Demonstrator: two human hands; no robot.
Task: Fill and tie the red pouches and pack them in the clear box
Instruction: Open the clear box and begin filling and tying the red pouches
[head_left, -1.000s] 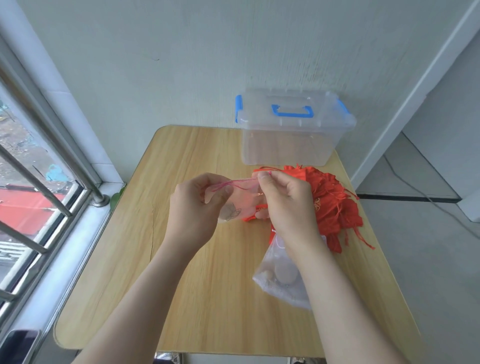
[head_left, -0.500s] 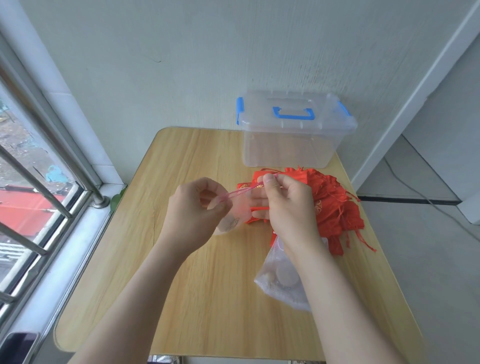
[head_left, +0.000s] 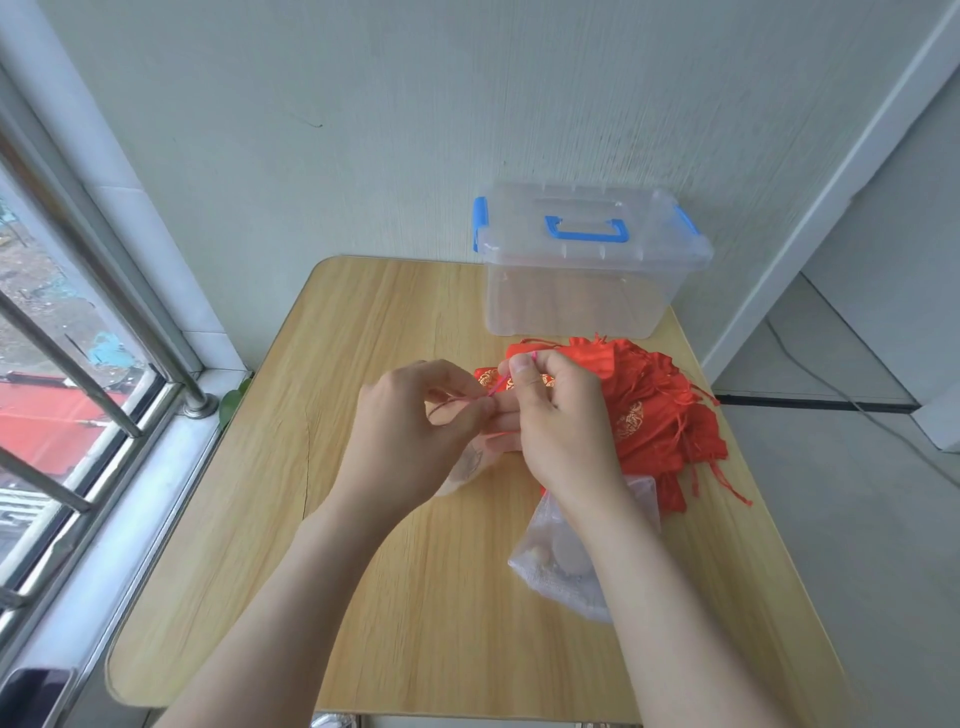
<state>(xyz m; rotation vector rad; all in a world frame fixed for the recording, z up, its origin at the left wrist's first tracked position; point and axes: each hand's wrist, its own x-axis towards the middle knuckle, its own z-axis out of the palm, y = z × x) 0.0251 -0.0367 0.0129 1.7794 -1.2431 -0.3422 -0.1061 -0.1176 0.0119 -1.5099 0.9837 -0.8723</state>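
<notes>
At the far left is the window (head_left: 47, 332), and beside it the wooden surface (head_left: 311, 571) that carries everything. Above its middle the left hand (head_left: 410, 431) has its fingers curled, thumb and forefinger pinching a thin pink cord (head_left: 501, 384). Just under that hand hangs a pale, see-through pouch (head_left: 470, 465) with something small inside; we cannot tell what it is. The cord runs up and to the right into the right hand (head_left: 561, 421), which pinches its other end between thumb and fingertip, the remaining fingers folded. We judge this to be the tying step.

The pouch looks light and limp, so we would expect it to sag and swing. The cord is fine and probably slippery, so it is best taken close to the pouch's mouth with the fingertips, drawing gently so the thin fabric does not tear.

Below the right wrist lies a clear plastic bag (head_left: 545, 566) of pale pieces. At the back stands the clear box (head_left: 571, 301), its lid on and its blue handle (head_left: 584, 231) flat; it appears empty. Furthest right, the pile of red pouches (head_left: 660, 410) lies flat and loose, soft cloth with trailing strings that could snag one another.
</notes>
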